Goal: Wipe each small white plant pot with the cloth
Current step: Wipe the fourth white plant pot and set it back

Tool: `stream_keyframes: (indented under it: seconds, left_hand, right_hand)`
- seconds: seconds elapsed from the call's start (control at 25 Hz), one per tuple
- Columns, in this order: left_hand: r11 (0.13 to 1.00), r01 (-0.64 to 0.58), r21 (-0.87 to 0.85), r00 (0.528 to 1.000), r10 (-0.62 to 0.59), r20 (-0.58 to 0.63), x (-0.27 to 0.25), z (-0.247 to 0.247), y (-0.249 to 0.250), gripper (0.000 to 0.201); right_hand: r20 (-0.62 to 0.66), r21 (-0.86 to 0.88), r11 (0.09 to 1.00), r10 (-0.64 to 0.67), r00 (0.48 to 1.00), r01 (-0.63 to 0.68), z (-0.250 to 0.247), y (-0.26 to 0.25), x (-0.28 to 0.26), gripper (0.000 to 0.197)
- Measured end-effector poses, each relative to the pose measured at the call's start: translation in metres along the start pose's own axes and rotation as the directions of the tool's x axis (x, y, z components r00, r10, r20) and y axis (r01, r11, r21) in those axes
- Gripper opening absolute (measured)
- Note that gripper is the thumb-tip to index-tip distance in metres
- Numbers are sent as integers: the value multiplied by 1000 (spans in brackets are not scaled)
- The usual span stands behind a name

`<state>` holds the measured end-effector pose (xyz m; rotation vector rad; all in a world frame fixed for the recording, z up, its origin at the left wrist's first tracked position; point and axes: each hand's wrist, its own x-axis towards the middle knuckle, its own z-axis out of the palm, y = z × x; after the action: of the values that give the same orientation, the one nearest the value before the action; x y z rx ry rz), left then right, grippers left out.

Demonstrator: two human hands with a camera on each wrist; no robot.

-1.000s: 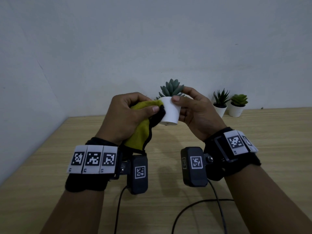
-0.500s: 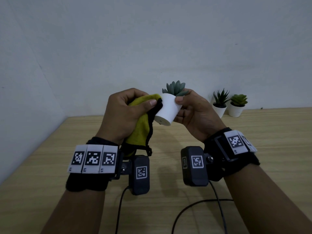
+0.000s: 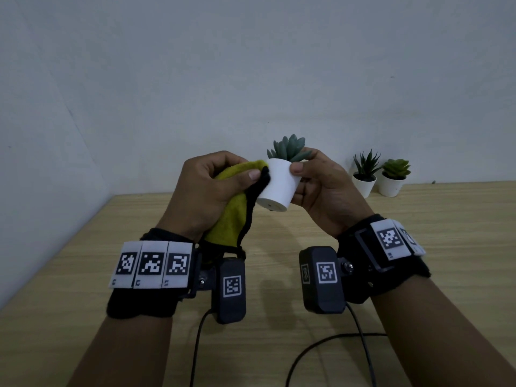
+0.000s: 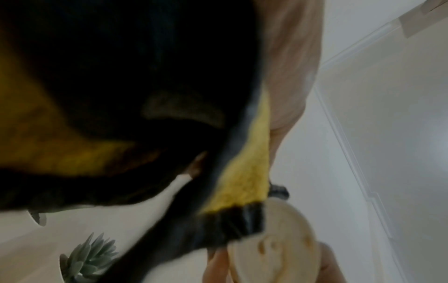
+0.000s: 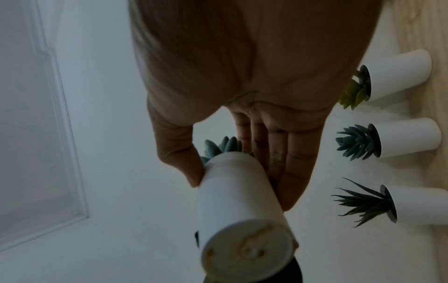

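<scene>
A small white plant pot (image 3: pixel 279 184) with a blue-green succulent is held up above the table, tilted so its base faces me. My right hand (image 3: pixel 312 185) grips it, thumb near the rim, fingers behind; the right wrist view shows the pot (image 5: pixel 232 193) between thumb and fingers. My left hand (image 3: pixel 220 180) clutches a yellow cloth (image 3: pixel 231 208) with a dark edge, pressed against the pot's left side. In the left wrist view the cloth (image 4: pixel 244 172) meets the pot's base (image 4: pixel 278 247).
Two more white pots with plants (image 3: pixel 364 180) (image 3: pixel 393 180) stand by the wall at the back right of the wooden table (image 3: pixel 446 247). The right wrist view shows three pots (image 5: pixel 402 76) (image 5: pixel 409 137) (image 5: pixel 421 206) there. Black cables (image 3: pixel 321 347) trail across the near table.
The pot has been tilted further, its base swinging toward me and left. Both hands rose slightly, and the cloth stays against the pot's side.
</scene>
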<state>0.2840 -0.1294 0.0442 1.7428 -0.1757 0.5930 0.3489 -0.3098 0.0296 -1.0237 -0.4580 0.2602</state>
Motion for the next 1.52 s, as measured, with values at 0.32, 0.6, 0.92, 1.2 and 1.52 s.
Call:
stream_keyframes:
  seconds: [0.32,0.6,0.92,1.2,1.52]
  left_hand:
    - [997,-3,-77,993,-6,-118,1,8,-1,6]
    - [943,169,-288,985,-155,71,-4,25,-3,5]
    - [966,54,-253,998,-43,49,-9,37,-1,17]
    - [995,-68,-77,995,62,-79,-6,30,0,13]
    - [996,-85,-37,994,82,-78,-6,30,3,14]
  right_hand:
    - [-103,114,993,3,995,8,-4,-6,0,57]
    - [-86,346,937,-14,996,43,-4,-12,-3,39]
    - [-116,325,941,-57,992,92,-2,-10,-4,21]
    - [-129,243,966,-61,990,92,-4,-4,3,44]
    - [-141,215,971,-74,987,103,-8,-4,5,48]
